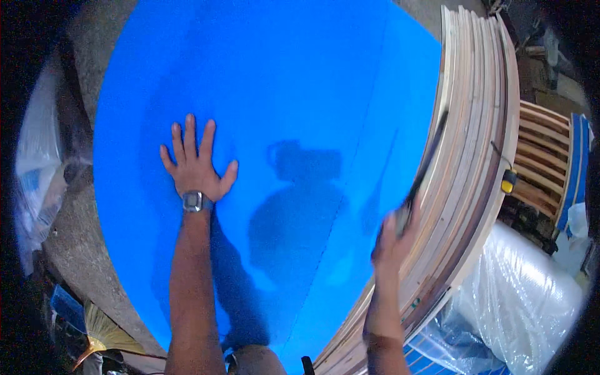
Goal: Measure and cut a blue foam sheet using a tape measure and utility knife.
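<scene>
A large, smooth blue sheet (300, 81) fills the middle of the view, with a fine dotted line running lengthwise along its right part. My left hand (198, 172) lies flat on the sheet's left half, fingers spread, a watch (193, 200) on the wrist. At the right edge, my right hand (397, 237) is closed around the near end of a long, thin dark tool (430, 153). Motion smears this hand and the tool, so the tool's exact kind is unclear. The tool points away from me, along the border between the sheet and a stack of wooden strips (465, 125).
A yellow and black tape measure (509, 181) sits at the stack's right side. Beyond it are a slatted wooden frame (542, 159) and clear plastic wrap (515, 287). A broom head (106, 328) lies at lower left, below a clear plastic bag (44, 169).
</scene>
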The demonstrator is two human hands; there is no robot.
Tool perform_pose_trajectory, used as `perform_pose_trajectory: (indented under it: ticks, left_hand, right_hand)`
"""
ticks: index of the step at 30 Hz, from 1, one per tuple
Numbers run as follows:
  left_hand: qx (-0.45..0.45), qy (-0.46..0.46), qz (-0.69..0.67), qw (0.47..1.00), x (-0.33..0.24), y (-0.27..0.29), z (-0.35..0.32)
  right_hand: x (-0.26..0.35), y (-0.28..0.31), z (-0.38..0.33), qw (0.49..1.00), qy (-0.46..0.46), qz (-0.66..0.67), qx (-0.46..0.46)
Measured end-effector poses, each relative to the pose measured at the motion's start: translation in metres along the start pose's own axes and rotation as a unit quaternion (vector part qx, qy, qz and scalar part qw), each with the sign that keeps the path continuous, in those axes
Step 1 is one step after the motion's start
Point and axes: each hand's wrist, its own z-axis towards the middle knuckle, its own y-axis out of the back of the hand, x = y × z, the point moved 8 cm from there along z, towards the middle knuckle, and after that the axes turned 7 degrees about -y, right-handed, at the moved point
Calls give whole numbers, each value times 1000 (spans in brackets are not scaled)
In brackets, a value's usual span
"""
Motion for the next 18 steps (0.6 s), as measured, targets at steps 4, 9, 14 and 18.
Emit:
perform_pose_trajectory:
  ticks: [4, 9, 14, 18]
  left_hand:
    - [28, 9, 0, 1000, 1, -7, -2]
    - [23, 28, -13, 999, 4, -12, -3]
    - [30, 19, -3, 999, 4, -11, -4]
    - [14, 10, 2, 1000, 1, -13, -4]
  right_hand:
    - [69, -74, 171, 993, 110, -13, -43]
    - [80, -132, 284, 985, 133, -108, -26]
    - [78, -158, 307, 981, 115, -156, 8]
    - [76, -157, 311, 978, 106, -179, 11]
